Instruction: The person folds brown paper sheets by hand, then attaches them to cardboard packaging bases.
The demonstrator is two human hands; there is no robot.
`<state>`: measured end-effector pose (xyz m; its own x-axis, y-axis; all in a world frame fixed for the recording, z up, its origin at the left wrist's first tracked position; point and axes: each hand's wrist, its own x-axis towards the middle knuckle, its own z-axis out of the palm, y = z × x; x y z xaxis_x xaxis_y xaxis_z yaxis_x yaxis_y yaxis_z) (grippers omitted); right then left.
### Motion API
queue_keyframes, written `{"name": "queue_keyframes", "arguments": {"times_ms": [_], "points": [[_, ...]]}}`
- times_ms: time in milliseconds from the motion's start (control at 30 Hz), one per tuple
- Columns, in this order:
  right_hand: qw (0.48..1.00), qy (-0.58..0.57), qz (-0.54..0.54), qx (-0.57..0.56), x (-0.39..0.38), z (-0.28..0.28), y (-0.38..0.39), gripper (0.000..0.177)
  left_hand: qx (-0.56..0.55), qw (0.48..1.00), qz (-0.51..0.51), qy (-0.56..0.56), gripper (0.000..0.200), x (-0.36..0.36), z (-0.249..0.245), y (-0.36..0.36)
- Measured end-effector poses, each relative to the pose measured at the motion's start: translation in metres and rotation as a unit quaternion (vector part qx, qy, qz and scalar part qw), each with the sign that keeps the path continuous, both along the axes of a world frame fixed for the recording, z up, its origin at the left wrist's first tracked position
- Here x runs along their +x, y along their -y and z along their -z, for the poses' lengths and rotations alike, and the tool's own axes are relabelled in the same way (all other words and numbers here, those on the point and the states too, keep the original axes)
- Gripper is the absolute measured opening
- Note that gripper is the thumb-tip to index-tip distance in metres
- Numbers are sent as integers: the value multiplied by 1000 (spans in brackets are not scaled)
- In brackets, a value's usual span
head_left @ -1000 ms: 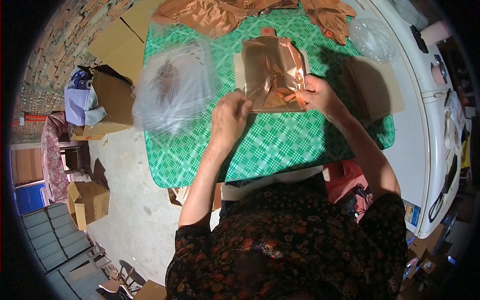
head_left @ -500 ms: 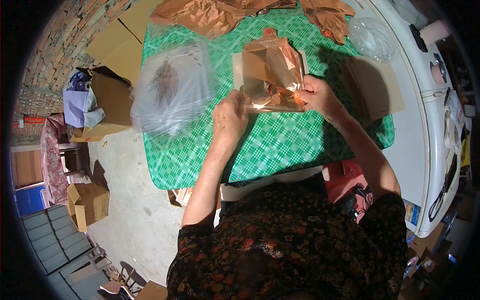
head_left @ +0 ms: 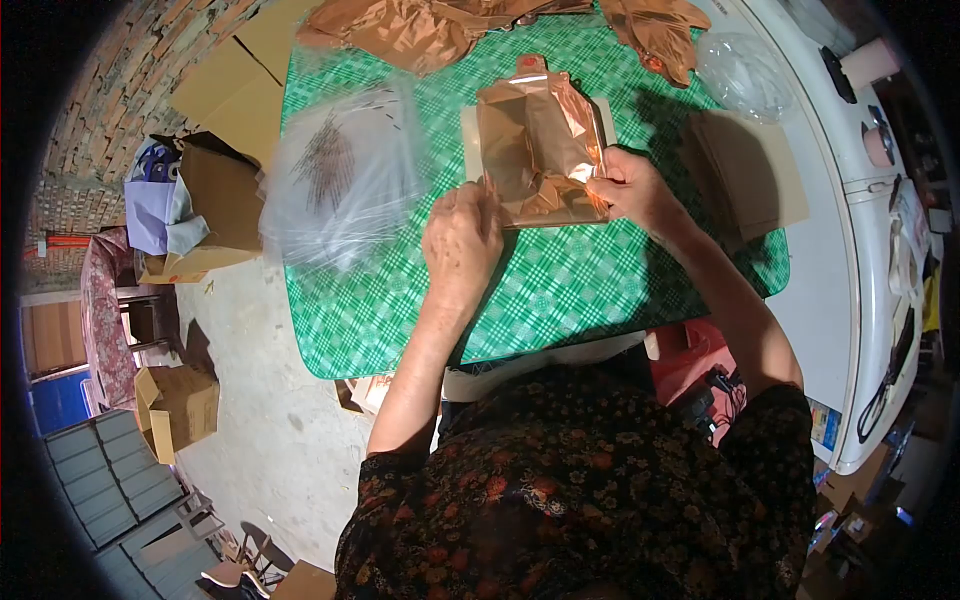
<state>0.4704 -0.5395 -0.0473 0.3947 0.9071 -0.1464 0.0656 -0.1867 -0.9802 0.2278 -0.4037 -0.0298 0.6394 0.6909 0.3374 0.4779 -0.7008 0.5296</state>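
Observation:
A shiny copper-coloured folded foil sheet, with a tab at its far end, lies over a beige card on the table. Fingers bent, my left hand grips the near left corner of the foil; its fingertips are partly hidden. On the opposite side, my right hand pinches the foil's near right edge between thumb and fingers. Wrinkles and bright reflections run across the foil near my right fingers. Left of my left hand lies a pile of clear plastic bags.
The table has a green checked cover. More copper foil pieces lie along its far edge. Beige cards are stacked at right, beside a clear plastic bundle. An open cardboard box stands left of the table.
My left hand has shifted slightly, its back turning more toward the camera. The foil's surface has changed folds and reflections. My right hand stays nearly in place.

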Motion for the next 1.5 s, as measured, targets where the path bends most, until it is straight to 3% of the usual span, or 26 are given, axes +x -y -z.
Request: {"name": "queue_keyframes", "arguments": {"times_ms": [200,333,467,800,1000,1100,1133,1200,1300,1500], "points": [[1000,6,0,-12,-8,-15,-1,11,46,998,-23,-25,38,6,-10,6],[999,27,-15,-12,-5,-12,-2,10,120,985,108,58,60,20,-16,4],[1000,-11,-14,3,-12,-14,-4,12,132,966,217,-42,60,29,-13,-9],[998,-28,-36,-46,-6,-19,-3,15,145,960,202,-126,58,37,10,-16],[996,-40,79,15,-23,-29,10,30,141,961,200,-129,57,38,12,-17],[984,89,115,108,-32,-18,27,34,143,961,197,-135,58,38,13,-17],[968,193,106,122,-36,-17,32,36,143,960,196,-137,58,39,13,-17],[905,392,83,146,-49,-17,45,39,144,960,195,-140,58,38,14,-17],[790,604,-23,102,-68,-35,50,55,147,959,195,-144,58,39,13,-17],[809,580,-91,1,-83,-30,63,83,142,960,193,-144,58,39,15,-18]]}}
